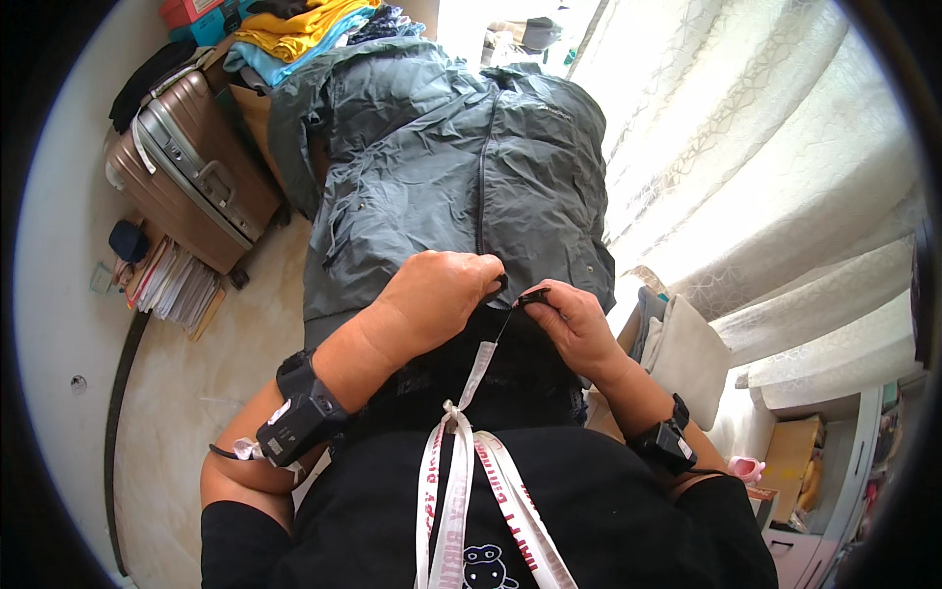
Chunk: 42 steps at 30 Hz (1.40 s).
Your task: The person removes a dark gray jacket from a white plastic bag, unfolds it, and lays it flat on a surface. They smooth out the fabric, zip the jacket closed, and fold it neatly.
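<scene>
A dark grey zip jacket [412, 184] lies spread out before me, its front zipper [482, 177] closed along most of its length. At the hem, my left hand [441, 291] pinches a small black piece that my fingers mostly cover. Close by on the right, my right hand [570, 320] holds a small black clip [533, 297] between thumb and fingers. A thin cord runs down from near this clip to a white printed ribbon [478, 368], which is knotted and hangs over my black shirt.
To the left stand a rose-gold suitcase [199, 169] and a stack of papers [173, 283] on the floor. Folded clothes [294, 37] are piled behind the jacket's left side. White curtains [736, 184] hang at the right, above a box holding folded cloth [684, 353].
</scene>
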Available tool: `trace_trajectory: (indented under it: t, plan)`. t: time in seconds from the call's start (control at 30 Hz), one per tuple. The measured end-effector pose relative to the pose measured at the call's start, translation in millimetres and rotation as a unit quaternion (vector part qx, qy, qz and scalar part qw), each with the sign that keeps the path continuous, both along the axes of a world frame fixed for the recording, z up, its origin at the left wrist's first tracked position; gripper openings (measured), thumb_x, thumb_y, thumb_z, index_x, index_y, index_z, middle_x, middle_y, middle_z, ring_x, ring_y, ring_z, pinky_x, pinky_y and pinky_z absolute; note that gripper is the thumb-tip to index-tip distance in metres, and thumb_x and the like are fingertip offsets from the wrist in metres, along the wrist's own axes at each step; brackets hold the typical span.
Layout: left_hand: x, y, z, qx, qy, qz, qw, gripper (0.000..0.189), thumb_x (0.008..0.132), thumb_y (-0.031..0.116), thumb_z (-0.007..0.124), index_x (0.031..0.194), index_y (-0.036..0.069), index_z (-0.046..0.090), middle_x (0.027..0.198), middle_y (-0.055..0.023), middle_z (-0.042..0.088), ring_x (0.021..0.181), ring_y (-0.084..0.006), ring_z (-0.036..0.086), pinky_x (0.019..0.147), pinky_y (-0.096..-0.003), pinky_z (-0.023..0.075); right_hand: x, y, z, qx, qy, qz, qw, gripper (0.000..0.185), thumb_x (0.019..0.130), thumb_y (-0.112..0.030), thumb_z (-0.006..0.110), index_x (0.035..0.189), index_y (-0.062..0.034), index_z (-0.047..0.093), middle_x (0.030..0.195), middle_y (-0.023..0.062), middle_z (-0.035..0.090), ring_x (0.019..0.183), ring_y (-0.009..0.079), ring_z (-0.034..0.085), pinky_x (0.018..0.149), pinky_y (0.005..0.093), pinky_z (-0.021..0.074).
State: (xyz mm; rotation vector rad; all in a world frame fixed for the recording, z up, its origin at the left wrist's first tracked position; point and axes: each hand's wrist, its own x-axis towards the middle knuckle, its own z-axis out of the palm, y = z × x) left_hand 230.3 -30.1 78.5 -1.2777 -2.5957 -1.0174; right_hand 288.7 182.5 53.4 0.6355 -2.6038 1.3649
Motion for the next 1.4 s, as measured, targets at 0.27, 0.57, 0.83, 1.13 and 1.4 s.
trace_trajectory:
  t: [0.27, 0.57, 0.83, 1.13, 1.4]
  plan:
    - [-22, 3, 1, -0.1, -0.03, -0.032, 0.994, 0.012, 0.088, 0.015, 0.058, 0.087, 0.003, 0.055, 0.078, -0.019, 0.062, 0.079, -0.0395, 0.06, 0.066, -0.0467, 0.0469, -21, 13, 4, -0.016, 0.0, -0.068, 0.998, 0.013, 0.091, -0.009, 0.057, 0.087, 0.0025, 0.053, 0.077, 0.0189, 0.052, 0.068, 0.0332, 0.052, 0.062, 0.0364, 0.0427]
    - [-35, 2, -10, -0.01, -0.108, 0.033, 0.994, 0.014, 0.091, 0.015, 0.055, 0.092, 0.002, 0.048, 0.082, -0.0231, 0.062, 0.083, -0.0436, 0.059, 0.069, -0.0496, 0.0454, -52, 34, 3, -0.027, -0.015, -0.145, 0.989, 0.016, 0.093, -0.012, 0.058, 0.088, 0.0031, 0.053, 0.066, 0.0134, 0.045, 0.06, 0.0173, 0.04, 0.058, 0.0303, 0.0397]
    - [-37, -2, 2, 0.07, -0.138, 0.03, 0.988, 0.011, 0.086, 0.009, 0.062, 0.088, -0.001, 0.057, 0.078, -0.0213, 0.061, 0.077, -0.04, 0.059, 0.066, -0.0403, 0.0465, -58, 24, 14, 0.022, 0.026, -0.028, 0.999, 0.014, 0.089, -0.01, 0.061, 0.086, 0.0016, 0.053, 0.07, 0.0168, 0.049, 0.06, 0.0293, 0.047, 0.057, 0.035, 0.0415]
    - [-35, 0, 1, -0.051, -0.056, -0.031, 0.997, 0.016, 0.088, 0.019, 0.059, 0.086, 0.003, 0.059, 0.079, -0.0176, 0.062, 0.081, -0.0385, 0.06, 0.069, -0.0457, 0.0474, -55, 10, 26, 0.111, 0.013, 0.071, 0.991, 0.013, 0.09, -0.011, 0.059, 0.095, 0.0005, 0.055, 0.077, 0.0197, 0.056, 0.071, 0.039, 0.055, 0.06, 0.0379, 0.0438]
    - [-37, 2, 16, -0.133, -0.039, -0.044, 0.989, 0.015, 0.089, 0.019, 0.056, 0.084, 0.005, 0.059, 0.079, -0.0161, 0.063, 0.082, -0.0368, 0.062, 0.07, -0.0462, 0.0487, -61, 10, 28, 0.125, 0.015, 0.098, 0.987, 0.02, 0.091, -0.018, 0.058, 0.087, -0.0002, 0.05, 0.074, 0.0215, 0.054, 0.074, 0.0423, 0.054, 0.061, 0.0452, 0.0411]
